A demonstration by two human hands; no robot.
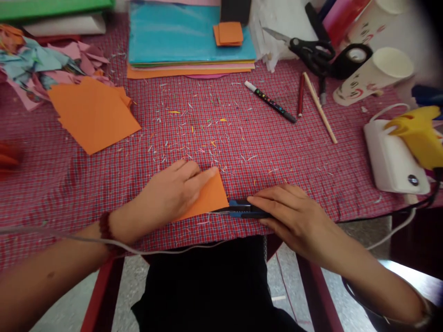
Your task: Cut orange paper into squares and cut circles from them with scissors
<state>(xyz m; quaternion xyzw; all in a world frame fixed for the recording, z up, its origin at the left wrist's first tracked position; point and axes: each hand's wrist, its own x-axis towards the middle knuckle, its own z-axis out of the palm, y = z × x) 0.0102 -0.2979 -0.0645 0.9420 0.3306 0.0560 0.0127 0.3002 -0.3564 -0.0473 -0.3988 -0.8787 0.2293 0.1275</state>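
Note:
Near the front edge of the table, my left hand (pixel 173 189) holds a piece of orange paper (pixel 212 196) down with its fingers partly bent over it. The paper's right corner points toward my right hand (pixel 290 214). That hand is closed round a blue and black utility knife (pixel 242 209), and its palm faces down. The knife's thin blade reaches left along the lower edge of the paper. My left fingertips lie close to the paper's upper edge, and the left thumb is hidden.
Orange sheets (pixel 95 115) and paper scraps (pixel 41 64) lie at left. Coloured paper (pixel 166 37) is stacked behind. Right are a marker (pixel 270 102), sticks, scissors (pixel 308 48), a paper cup (pixel 377 76), a white box (pixel 394 159) and a yellow glue gun (pixel 418 133). A white cable (pixel 155 252) crosses my left forearm.

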